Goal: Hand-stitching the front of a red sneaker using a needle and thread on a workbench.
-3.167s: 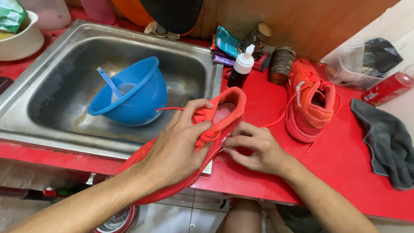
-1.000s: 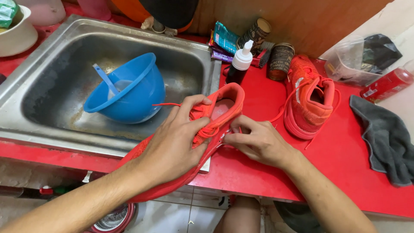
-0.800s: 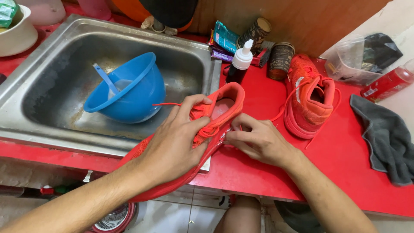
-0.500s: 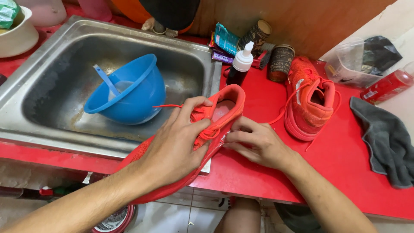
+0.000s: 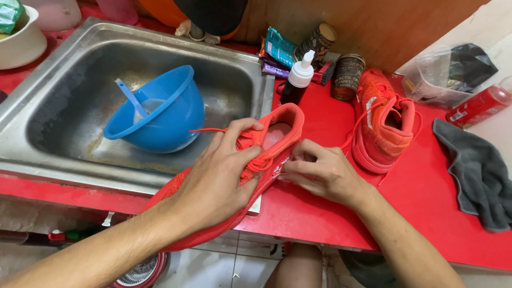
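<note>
A red-orange sneaker (image 5: 277, 130) lies tilted across the front edge of the sink and the red counter, its heel opening facing up. My left hand (image 5: 218, 178) is clasped over its laced upper, fingers curled among the laces. My right hand (image 5: 320, 173) pinches at the shoe's side near the lace eyelets. The matching second sneaker (image 5: 383, 124) stands on the counter to the right, apart from both hands, with its laces loose.
A steel sink (image 5: 80, 154) at left holds a tilted blue bowl (image 5: 162, 112) with a blue spoon. At the back stand a dark squeeze bottle (image 5: 295, 81), two tins, packets. A grey cloth (image 5: 480, 178), red can (image 5: 479, 106) and clear plastic tub (image 5: 434, 80) lie at right.
Both hands stay on the sneaker; my right hand's fingers have shifted slightly along its side. The shoe and the other objects have not visibly moved.
</note>
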